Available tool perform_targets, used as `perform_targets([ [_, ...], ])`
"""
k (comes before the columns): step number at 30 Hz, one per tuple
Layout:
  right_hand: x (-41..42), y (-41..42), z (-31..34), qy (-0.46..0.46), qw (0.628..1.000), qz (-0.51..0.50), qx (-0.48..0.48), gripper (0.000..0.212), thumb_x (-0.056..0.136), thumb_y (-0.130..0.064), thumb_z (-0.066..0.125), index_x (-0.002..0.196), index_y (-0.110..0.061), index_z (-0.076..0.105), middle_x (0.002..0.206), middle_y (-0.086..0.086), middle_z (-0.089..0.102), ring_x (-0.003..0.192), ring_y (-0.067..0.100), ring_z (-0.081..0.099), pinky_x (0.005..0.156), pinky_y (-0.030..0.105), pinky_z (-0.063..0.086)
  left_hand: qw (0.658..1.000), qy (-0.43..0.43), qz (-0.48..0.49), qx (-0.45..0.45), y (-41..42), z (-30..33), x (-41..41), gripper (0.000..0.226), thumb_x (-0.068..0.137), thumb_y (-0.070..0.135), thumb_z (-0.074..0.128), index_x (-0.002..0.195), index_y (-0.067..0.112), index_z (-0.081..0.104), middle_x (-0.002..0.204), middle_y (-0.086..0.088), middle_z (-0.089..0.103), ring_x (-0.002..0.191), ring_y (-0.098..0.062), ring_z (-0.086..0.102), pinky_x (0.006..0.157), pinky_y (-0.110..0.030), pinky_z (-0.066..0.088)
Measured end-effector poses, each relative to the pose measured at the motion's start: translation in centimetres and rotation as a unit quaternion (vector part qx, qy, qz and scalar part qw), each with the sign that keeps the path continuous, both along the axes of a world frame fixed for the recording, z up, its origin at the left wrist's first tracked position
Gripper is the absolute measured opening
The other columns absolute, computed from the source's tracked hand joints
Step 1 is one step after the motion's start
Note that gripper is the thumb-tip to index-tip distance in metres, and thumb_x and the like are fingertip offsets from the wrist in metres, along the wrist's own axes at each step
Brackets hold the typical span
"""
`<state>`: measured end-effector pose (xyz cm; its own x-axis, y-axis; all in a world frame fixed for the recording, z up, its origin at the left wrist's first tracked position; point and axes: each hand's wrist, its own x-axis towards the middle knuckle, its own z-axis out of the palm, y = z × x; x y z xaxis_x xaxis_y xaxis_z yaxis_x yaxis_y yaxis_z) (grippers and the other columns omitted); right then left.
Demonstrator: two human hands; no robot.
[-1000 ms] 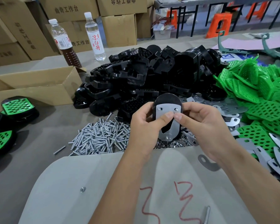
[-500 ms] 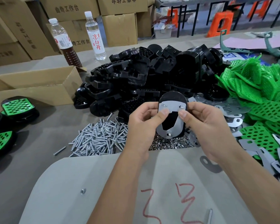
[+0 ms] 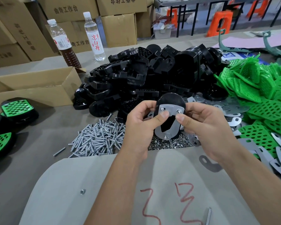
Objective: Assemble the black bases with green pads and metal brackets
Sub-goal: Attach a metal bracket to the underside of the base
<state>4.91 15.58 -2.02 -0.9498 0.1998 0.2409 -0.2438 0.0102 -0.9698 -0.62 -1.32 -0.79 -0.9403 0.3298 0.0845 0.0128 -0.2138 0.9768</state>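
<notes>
Head view is showing both hands holding one black base (image 3: 170, 101) upright above the pile of small nuts (image 3: 167, 144), with a metal bracket (image 3: 168, 123) lying flat against its face. Left hand (image 3: 141, 125) is gripping the base's left edge, its thumb pressing on the bracket near the upper-left hole; right hand (image 3: 206, 127) is gripping the right edge, thumb pinching the bracket just below the upper-right bolt end. A bolt tip is poking through the bracket's lower lobe. Compared with a second ago, the base is sitting slightly higher and is tilting a little more to the right, and the thumbs, which were nearly meeting at the bracket's middle, are now apart on either side of its cutout. Behind the held base, the heap of black bases (image 3: 144, 78) is lying on the worktop (image 3: 39, 143); to the right of it the green pads (image 3: 263, 101) are piling up beside loose brackets (image 3: 217, 106). Left of the held base the bolts (image 3: 97, 138) are scattering in a heap, and farther left the finished pieces (image 3: 15, 109) are sitting near a cardboard box (image 3: 34, 90).
</notes>
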Motion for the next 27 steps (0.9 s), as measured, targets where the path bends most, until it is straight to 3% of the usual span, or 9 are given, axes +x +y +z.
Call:
perform_targets([
  [2, 0.1, -0.09, -0.01, 0.004, 1.0, -0.009, -0.011, 0.02, 0.088, -0.026, 0.076, 0.106, -0.021, 0.079, 0.091, 0.03, 0.068, 0.07, 0.029, 0.047, 0.058, 0.029, 0.039, 1.0, 0.013, 0.005, -0.001, 0.1, 0.01, -0.06, 0.024, 0.079, 0.018, 0.077, 0.102, 0.009, 0.074, 0.098, -0.011, 0.078, 0.084, -0.016, 0.071, 0.078, -0.029, 0.061],
  [6, 0.24, -0.36, -0.05, 0.009, 1.0, -0.011, -0.012, 0.017, 0.088, -0.025, 0.075, 0.104, -0.019, 0.078, 0.086, 0.022, 0.07, 0.069, 0.023, 0.05, 0.058, 0.028, 0.04, 1.0, 0.01, 0.014, 0.002, 0.29, -0.13, -0.15, 0.025, 0.079, 0.019, 0.078, 0.101, 0.009, 0.075, 0.099, -0.016, 0.078, 0.083, -0.017, 0.071, 0.076, -0.028, 0.06],
  [9, 0.27, -0.28, -0.24, -0.003, 1.0, -0.018, -0.012, 0.016, 0.089, -0.027, 0.075, 0.103, -0.018, 0.075, 0.09, 0.025, 0.068, 0.071, 0.024, 0.054, 0.062, 0.034, 0.043, 1.0, 0.001, 0.019, 0.009, 0.45, -0.23, -0.17, 0.023, 0.079, 0.018, 0.078, 0.099, 0.009, 0.075, 0.095, -0.013, 0.078, 0.083, -0.017, 0.07, 0.076, -0.027, 0.06],
  [12, 0.08, -0.49, -0.22, 0.018, 0.984, -0.114, 0.132, 0.021, 0.09, -0.026, 0.083, 0.109, -0.027, 0.073, 0.093, 0.001, 0.072, 0.075, 0.016, 0.064, 0.063, 0.043, 0.057, 0.999, -0.02, 0.047, 0.007, 0.67, -0.43, -0.23, 0.011, 0.086, 0.008, 0.08, 0.096, 0.009, 0.075, 0.097, -0.015, 0.078, 0.082, -0.018, 0.071, 0.077, -0.029, 0.06],
  [14, -0.11, -0.68, -0.03, 0.082, 0.942, -0.202, 0.256, 0.031, 0.086, -0.019, 0.086, 0.113, -0.021, 0.07, 0.098, -0.003, 0.065, 0.081, 0.017, 0.064, 0.06, 0.04, 0.058, 0.997, -0.034, 0.071, -0.001, 0.73, -0.48, -0.3, 0.007, 0.09, 0.004, 0.078, 0.092, 0.01, 0.075, 0.093, -0.013, 0.078, 0.08, -0.017, 0.07, 0.074, -0.026, 0.059],
  [16, -0.15, -0.83, 0.19, 0.149, 0.913, -0.208, 0.318, 0.021, 0.089, -0.011, 0.082, 0.108, -0.015, 0.074, 0.099, -0.004, 0.06, 0.081, 0.018, 0.061, 0.055, 0.038, 0.055, 0.996, -0.039, 0.074, -0.005, 0.73, -0.38, -0.33, 0.007, 0.09, 0.004, 0.078, 0.091, 0.011, 0.075, 0.089, -0.009, 0.076, 0.079, -0.016, 0.069, 0.073, -0.023, 0.058],
  [20, -0.09, -0.37, 0.26, 0.145, 0.934, -0.178, 0.272, 0.011, 0.092, -0.004, 0.078, 0.097, -0.014, 0.081, 0.098, 0.0, 0.062, 0.086, 0.02, 0.061, 0.064, 0.042, 0.054, 0.996, -0.054, 0.065, -0.019, 0.73, -0.27, -0.18, 0.007, 0.089, 0.008, 0.08, 0.09, 0.013, 0.076, 0.085, -0.005, 0.074, 0.079, -0.016, 0.068, 0.072, -0.024, 0.057],
  [23, 0.08, -0.3, 0.24, 0.115, 0.956, -0.154, 0.221, 0.012, 0.091, -0.004, 0.078, 0.094, -0.016, 0.078, 0.099, 0.002, 0.06, 0.087, 0.022, 0.059, 0.06, 0.049, 0.052, 0.996, -0.067, 0.052, -0.027, 0.73, -0.21, -0.01, 0.005, 0.09, 0.008, 0.079, 0.093, 0.011, 0.076, 0.083, -0.002, 0.073, 0.078, -0.015, 0.068, 0.071, -0.026, 0.055],
  [27, 0.21, -0.51, 0.18, 0.125, 0.956, -0.152, 0.215, 0.013, 0.091, -0.002, 0.077, 0.096, -0.014, 0.077, 0.099, 0.001, 0.059, 0.088, 0.023, 0.058, 0.058, 0.048, 0.052, 0.996, -0.072, 0.035, -0.033, 0.42, -0.06, 0.02, 0.005, 0.09, 0.01, 0.079, 0.094, 0.011, 0.077, 0.086, -0.004, 0.074, 0.081, -0.019, 0.068, 0.073, -0.032, 0.054],
])
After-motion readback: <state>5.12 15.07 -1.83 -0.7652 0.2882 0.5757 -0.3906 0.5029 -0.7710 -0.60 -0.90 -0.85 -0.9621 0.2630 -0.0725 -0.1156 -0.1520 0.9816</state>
